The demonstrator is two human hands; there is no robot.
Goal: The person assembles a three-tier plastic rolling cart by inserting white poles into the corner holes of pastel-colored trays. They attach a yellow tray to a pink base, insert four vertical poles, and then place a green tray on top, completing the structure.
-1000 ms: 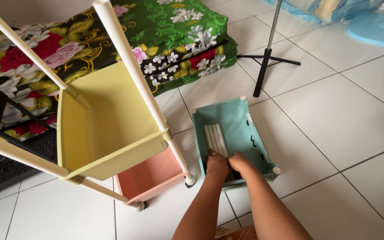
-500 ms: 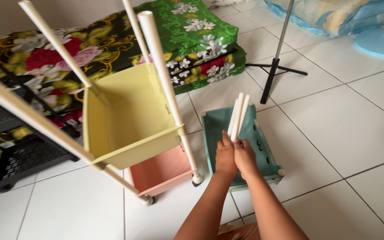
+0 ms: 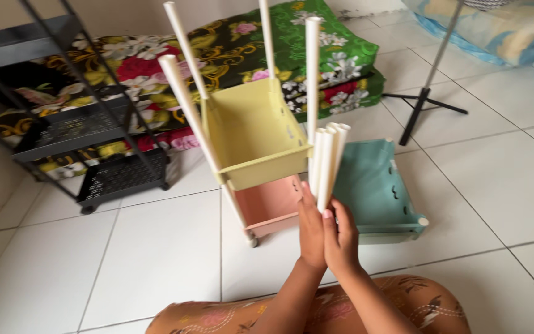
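Partly assembled: yellow tray [image 3: 251, 133] and pink tray [image 3: 271, 207] threaded on white poles [image 3: 186, 105], teal tray [image 3: 372, 185] loose on floor, left hand [image 3: 311, 230] and right hand [image 3: 343, 238] gripping bundled white tubes [image 3: 327, 158] upright.

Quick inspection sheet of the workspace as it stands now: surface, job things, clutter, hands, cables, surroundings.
Surface: white tiled floor.
Job's things: bundle of white tubes held upright; teal tray flat on the floor; yellow tray above pink tray on white posts.
Clutter: nothing seen.
Hands: left hand and right hand both grip the tubes' lower ends.
Cables: nothing seen.
Surroundings: black wire rack, floral mattress, black tripod stand.
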